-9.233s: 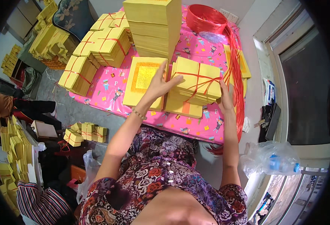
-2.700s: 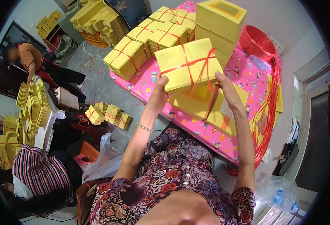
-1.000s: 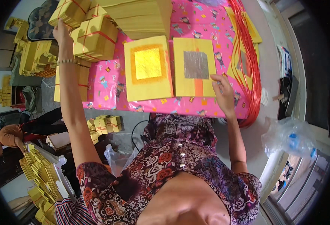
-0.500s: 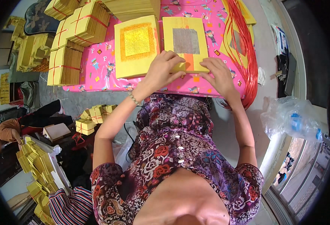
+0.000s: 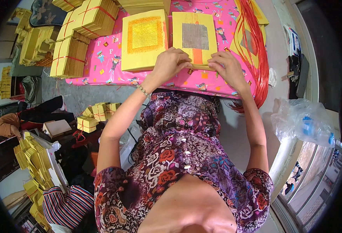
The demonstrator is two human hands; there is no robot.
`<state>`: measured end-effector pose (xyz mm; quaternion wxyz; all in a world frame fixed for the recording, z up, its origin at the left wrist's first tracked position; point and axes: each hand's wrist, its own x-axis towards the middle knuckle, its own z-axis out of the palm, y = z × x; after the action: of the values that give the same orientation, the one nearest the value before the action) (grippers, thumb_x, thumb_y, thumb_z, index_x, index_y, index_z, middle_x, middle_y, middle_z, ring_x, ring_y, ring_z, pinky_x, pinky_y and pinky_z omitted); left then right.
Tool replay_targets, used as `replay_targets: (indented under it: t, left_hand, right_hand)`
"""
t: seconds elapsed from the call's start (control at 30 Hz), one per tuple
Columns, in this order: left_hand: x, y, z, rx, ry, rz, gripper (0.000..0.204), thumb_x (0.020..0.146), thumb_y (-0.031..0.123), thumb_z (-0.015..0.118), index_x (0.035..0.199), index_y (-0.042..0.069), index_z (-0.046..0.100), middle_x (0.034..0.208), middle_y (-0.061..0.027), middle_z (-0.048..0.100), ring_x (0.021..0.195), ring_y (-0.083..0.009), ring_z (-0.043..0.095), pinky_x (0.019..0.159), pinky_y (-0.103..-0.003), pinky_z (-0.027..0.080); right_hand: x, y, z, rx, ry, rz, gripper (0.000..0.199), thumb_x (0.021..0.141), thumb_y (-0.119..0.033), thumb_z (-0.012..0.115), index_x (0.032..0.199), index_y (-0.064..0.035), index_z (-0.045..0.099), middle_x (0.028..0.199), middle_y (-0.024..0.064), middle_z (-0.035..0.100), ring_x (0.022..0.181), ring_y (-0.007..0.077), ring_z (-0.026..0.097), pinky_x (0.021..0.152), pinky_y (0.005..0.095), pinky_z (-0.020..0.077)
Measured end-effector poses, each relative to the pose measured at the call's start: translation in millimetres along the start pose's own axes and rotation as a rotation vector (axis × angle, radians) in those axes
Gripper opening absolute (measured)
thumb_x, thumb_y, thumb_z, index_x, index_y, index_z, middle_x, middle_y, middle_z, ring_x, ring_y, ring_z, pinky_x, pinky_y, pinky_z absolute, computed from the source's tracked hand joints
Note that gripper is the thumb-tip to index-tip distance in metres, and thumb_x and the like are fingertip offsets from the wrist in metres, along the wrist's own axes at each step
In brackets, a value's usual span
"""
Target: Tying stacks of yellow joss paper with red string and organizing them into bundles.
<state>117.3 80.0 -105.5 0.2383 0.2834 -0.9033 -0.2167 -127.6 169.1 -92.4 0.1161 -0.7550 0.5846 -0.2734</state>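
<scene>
A stack of yellow paper point(image 5: 194, 19) with a silver square and an orange-red stripe lies on the pink patterned tablecloth point(image 5: 105, 64). My left hand point(image 5: 171, 64) closes on its near left corner with bent fingers. At the near right corner, my right hand point(image 5: 228, 69) pinches the edge between thumb and fingers. How many sheets either hand grips is hidden. Just left of this stack lies another yellow stack point(image 5: 144, 37), topped with a gold square in an orange border. My left wrist lies by its near right corner.
Tied bundles of yellow paper point(image 5: 68, 60) rise at the table's left. Long red strips point(image 5: 258, 70) hang over its right edge, beside more yellow sheets. A clear plastic bag point(image 5: 301, 124) is at the right. At lower left, people sit near more yellow paper point(image 5: 35, 159); one wears striped clothing point(image 5: 72, 206).
My fingers have drawn in from a looser hold to grip the stack's near corners. The table and stacks appear slightly higher in the view.
</scene>
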Motion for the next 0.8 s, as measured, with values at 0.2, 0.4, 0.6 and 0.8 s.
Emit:
replay_targets:
  t: [0.2, 0.4, 0.6, 0.8]
  left_hand:
    - [-0.3, -1.7, 2.1, -0.010, 0.037, -0.020, 0.016, 0.083, 0.023, 0.076, 0.089, 0.008, 0.077, 0.092, -0.0051, 0.074, 0.080, -0.0256, 0.067, 0.070, -0.036, 0.055]
    - [-0.3, 2.0, 0.4, -0.014, 0.035, -0.062, 0.019, 0.084, 0.026, 0.075, 0.087, 0.008, 0.077, 0.091, -0.0060, 0.074, 0.078, -0.0252, 0.068, 0.069, -0.036, 0.055]
    - [-0.9, 3.4, 1.9, -0.046, 0.061, -0.082, 0.020, 0.084, 0.027, 0.075, 0.083, 0.007, 0.077, 0.090, -0.0049, 0.074, 0.080, -0.0256, 0.068, 0.071, -0.036, 0.055]
    - [-0.7, 3.3, 6.2, -0.027, 0.081, -0.099, 0.019, 0.083, 0.027, 0.075, 0.083, 0.008, 0.076, 0.088, -0.0049, 0.073, 0.079, -0.0254, 0.067, 0.070, -0.036, 0.054]
  right_hand:
    - [4.7, 3.9, 0.5, 0.051, -0.013, 0.028, 0.018, 0.086, -0.022, 0.070, 0.090, -0.0045, 0.072, 0.088, 0.0084, 0.063, 0.088, 0.0285, 0.060, 0.076, 0.0402, 0.0486]
    - [6.4, 5.3, -2.6, 0.076, -0.050, 0.062, 0.020, 0.087, -0.023, 0.069, 0.087, -0.0031, 0.070, 0.089, 0.0084, 0.062, 0.086, 0.0288, 0.059, 0.078, 0.0406, 0.0478]
    - [7.6, 2.9, -4.4, 0.089, -0.066, 0.073, 0.021, 0.087, -0.024, 0.070, 0.086, -0.0030, 0.069, 0.088, 0.0079, 0.061, 0.085, 0.0281, 0.059, 0.078, 0.0400, 0.0472]
    - [8.7, 2.9, -3.6, 0.067, -0.059, 0.046, 0.021, 0.087, -0.024, 0.070, 0.086, -0.0029, 0.069, 0.088, 0.0077, 0.061, 0.086, 0.0277, 0.059, 0.077, 0.0397, 0.0474]
